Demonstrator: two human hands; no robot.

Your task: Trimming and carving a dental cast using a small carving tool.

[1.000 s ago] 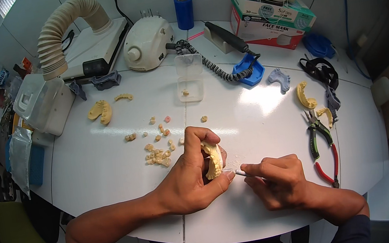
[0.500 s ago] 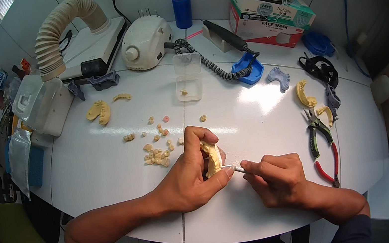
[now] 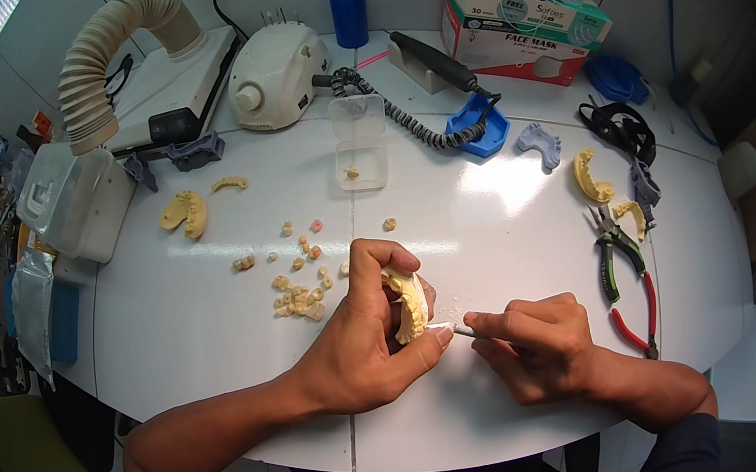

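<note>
A cream-yellow dental plaster model point(image 3: 413, 311) is held on its side in my left hand point(image 3: 361, 354), with the fingers curled over the top and the thumb along its lower edge. My right hand point(image 3: 539, 347) pinches a slim metal carving tool point(image 3: 463, 330). Its pale tip meets the model's lower end, close to my left thumb. Fine shavings point(image 3: 454, 308) lie on the table just beyond the tool. The palm side of the model is hidden by my left hand.
Several loose tooth pieces point(image 3: 298, 302) lie left of my hands. Behind stand an open clear box point(image 3: 361, 165), a white control unit point(image 3: 279, 77) and a handpiece point(image 3: 435, 63) with coiled cord. Pliers point(image 3: 619, 259) and another yellow model point(image 3: 591, 180) are at right.
The view has shifted slightly, so the things on the table sit a little further left and up. Both hands keep their grip and almost the same place.
</note>
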